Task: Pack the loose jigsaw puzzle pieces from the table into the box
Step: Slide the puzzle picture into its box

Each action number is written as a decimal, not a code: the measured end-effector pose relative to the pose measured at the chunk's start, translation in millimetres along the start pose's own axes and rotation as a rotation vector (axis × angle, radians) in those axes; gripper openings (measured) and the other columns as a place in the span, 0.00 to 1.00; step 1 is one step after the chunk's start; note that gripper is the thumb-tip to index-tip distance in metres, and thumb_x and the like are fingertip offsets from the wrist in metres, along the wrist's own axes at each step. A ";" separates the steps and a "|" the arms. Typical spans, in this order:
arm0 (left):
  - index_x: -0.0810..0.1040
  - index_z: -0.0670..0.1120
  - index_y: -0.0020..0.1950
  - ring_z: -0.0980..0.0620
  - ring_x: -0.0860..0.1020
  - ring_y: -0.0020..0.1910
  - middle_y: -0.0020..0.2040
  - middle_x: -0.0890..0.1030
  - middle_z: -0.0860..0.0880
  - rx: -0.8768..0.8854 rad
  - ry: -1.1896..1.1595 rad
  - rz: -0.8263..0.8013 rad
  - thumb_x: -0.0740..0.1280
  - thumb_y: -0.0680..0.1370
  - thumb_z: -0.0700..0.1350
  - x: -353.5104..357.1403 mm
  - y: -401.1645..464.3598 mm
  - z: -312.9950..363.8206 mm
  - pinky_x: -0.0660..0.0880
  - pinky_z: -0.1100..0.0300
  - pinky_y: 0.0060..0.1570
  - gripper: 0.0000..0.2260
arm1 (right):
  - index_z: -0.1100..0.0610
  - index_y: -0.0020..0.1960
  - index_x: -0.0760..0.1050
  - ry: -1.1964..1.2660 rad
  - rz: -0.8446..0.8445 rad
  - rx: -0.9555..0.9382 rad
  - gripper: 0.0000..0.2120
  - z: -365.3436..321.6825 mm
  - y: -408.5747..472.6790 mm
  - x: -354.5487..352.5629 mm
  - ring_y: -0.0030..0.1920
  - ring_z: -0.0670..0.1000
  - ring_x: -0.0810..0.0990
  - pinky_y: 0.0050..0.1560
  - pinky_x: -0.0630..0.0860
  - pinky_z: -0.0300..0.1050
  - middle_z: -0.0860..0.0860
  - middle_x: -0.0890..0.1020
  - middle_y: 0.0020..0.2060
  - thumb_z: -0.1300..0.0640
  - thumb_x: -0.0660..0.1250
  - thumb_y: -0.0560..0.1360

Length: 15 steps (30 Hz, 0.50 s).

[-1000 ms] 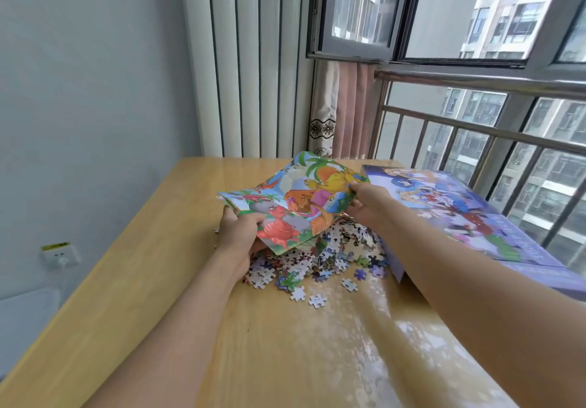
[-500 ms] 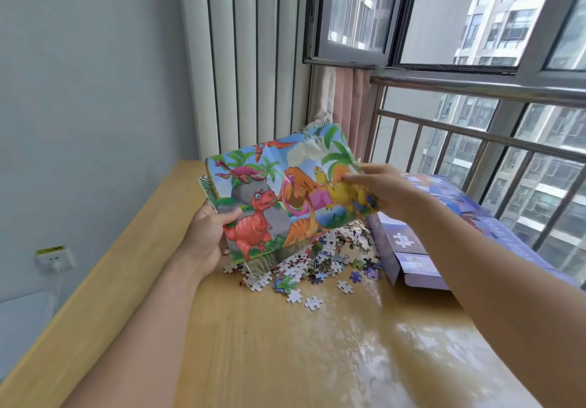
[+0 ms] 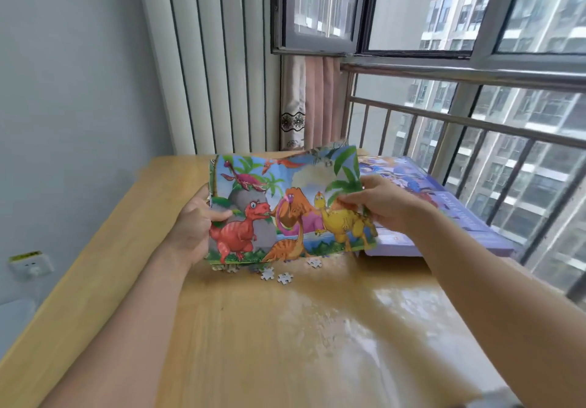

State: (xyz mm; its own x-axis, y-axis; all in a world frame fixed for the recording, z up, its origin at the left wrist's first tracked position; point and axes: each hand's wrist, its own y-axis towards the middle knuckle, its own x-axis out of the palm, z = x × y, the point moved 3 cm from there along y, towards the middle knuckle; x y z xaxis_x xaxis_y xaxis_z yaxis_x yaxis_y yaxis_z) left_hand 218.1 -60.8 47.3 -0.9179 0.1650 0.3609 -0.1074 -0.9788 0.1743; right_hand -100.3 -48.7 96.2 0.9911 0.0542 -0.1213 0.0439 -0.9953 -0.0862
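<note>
- Head view: left hand [image 3: 193,226] and right hand [image 3: 385,204] each grip the dinosaur sheet [image 3: 285,207] by a side edge.
- Loose puzzle pieces [image 3: 276,276] lie on the table [image 3: 253,344] beneath it, purple box [image 3: 444,217] just right.

I can't see most of the puzzle pieces [image 3: 276,275]; the dinosaur sheet [image 3: 287,207] hides them; it also covers my left hand [image 3: 193,223] fingers and the purple box [image 3: 444,217] near corner; the box print is too blurred to read.
</note>
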 end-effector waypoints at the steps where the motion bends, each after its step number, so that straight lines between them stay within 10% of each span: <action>1: 0.77 0.46 0.63 0.42 0.82 0.50 0.57 0.82 0.39 -0.020 -0.021 -0.006 0.60 0.78 0.29 9.9 -3.0 -1.7 0.81 0.47 0.47 0.18 | 0.62 0.53 0.81 0.035 0.059 -0.027 0.06 2.4 -10.3 -7.4 0.45 0.57 0.87 0.43 0.85 0.52 0.61 0.87 0.48 0.68 0.69 0.77; 7: 0.74 0.42 0.66 0.45 0.79 0.52 0.57 0.79 0.44 0.058 0.004 0.094 0.55 0.77 0.33 59.4 -30.3 -15.9 0.80 0.55 0.47 0.19 | 0.67 0.58 0.78 0.304 0.299 -0.076 0.09 19.2 -62.8 -70.2 0.46 0.57 0.84 0.55 0.82 0.54 0.60 0.85 0.47 0.70 0.66 0.78; 11: 0.70 0.51 0.71 0.54 0.73 0.65 0.65 0.74 0.56 0.289 1.042 -0.205 0.70 0.68 0.43 126.5 -38.2 -42.8 0.73 0.61 0.58 0.31 | 0.67 0.53 0.78 0.454 0.417 -0.024 0.04 36.2 -102.0 -121.5 0.37 0.54 0.87 0.35 0.84 0.48 0.58 0.87 0.39 0.70 0.66 0.78; 15: 0.70 0.50 0.74 0.55 0.72 0.66 0.68 0.74 0.53 0.268 1.117 -0.379 0.81 0.67 0.51 190.2 -35.7 -84.8 0.71 0.56 0.65 0.38 | 0.66 0.51 0.78 0.532 0.454 -0.006 0.03 53.7 -121.3 -151.4 0.35 0.53 0.87 0.34 0.84 0.47 0.57 0.87 0.37 0.68 0.66 0.79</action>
State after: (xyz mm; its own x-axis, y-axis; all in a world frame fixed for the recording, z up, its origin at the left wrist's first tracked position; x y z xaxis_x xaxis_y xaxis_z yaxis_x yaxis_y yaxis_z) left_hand 14.9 -4.8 32.0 -0.6836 0.1109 -0.7213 -0.4802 -0.8127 0.3301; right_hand -262.4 68.0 72.0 0.8383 -0.4119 0.3572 -0.3895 -0.9109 -0.1364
